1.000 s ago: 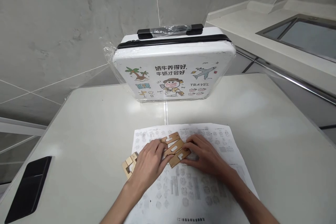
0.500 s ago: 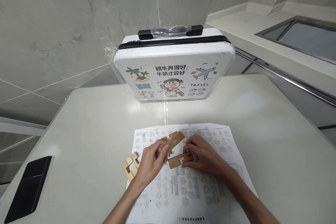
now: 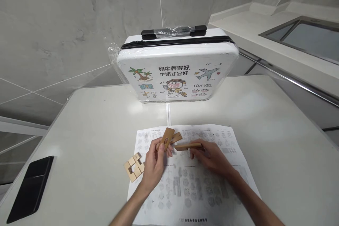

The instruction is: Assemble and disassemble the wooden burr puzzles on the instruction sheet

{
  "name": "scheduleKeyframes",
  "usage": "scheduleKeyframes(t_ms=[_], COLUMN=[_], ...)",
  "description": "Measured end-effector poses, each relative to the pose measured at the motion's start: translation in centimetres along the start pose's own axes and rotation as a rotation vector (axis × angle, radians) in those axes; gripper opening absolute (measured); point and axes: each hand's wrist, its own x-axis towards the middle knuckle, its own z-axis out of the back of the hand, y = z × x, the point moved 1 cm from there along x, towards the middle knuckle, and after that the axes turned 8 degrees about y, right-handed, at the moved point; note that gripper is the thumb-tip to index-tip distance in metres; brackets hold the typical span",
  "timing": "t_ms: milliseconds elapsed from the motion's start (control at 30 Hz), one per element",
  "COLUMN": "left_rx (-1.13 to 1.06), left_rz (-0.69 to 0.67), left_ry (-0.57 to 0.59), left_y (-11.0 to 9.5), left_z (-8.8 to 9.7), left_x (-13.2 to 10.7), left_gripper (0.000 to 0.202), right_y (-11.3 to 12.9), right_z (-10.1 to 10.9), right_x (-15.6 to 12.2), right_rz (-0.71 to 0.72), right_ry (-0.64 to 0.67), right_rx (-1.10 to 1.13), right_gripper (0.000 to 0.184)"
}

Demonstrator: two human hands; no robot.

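Observation:
My left hand (image 3: 156, 160) is closed around slotted brown wooden puzzle pieces; one piece (image 3: 167, 139) stands up tilted between thumb and fingers. Behind it a second brown piece (image 3: 177, 137) slants to the right; whether the two interlock I cannot tell. My right hand (image 3: 208, 155) grips another brown wooden puzzle piece (image 3: 187, 146), turned nearly edge-on and pointing left, apart from the left hand's pieces. Both hands are over a printed sheet (image 3: 190, 197) covered with small diagrams. Left of my left hand lies a pale wooden block puzzle (image 3: 134, 167) with a gap in its middle.
A white printed suitcase (image 3: 177, 67) in clear plastic wrap stands at the back of the pale table (image 3: 100, 141). A black phone-like object (image 3: 30, 189) lies at the left edge. At the right is a counter (image 3: 243, 24) with a sink (image 3: 312, 37).
My left hand has turned its piece more upright. The right hand has raised its piece slightly and rotated it from flat-facing to nearly edge-on.

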Motion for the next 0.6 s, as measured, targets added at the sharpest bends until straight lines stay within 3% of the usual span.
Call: scheduleKeyframes(t_ms=[167,433,600], left_rx=[0.142,0.228,0.223], left_rz=[0.003,-0.027,-0.065], left_ry=[-0.041,-0.011,0.017], left_y=[0.4,1.2,1.4], left_z=[-0.1,-1.2,-1.4], left_x=[-0.3,-1.3,-1.5], left_gripper=[0.028,0.036,0.04], right_y=[1.4,1.7,2.5], right_z=[0.1,-2.3,-3.3], right_x=[0.1,0.1,-0.1], right_rz=[0.003,-0.109,-0.172], right_ry=[0.009,-0.251,-0.308], right_rx=[0.28,0.136,0.177], right_gripper=[0.034,0.041,0.045])
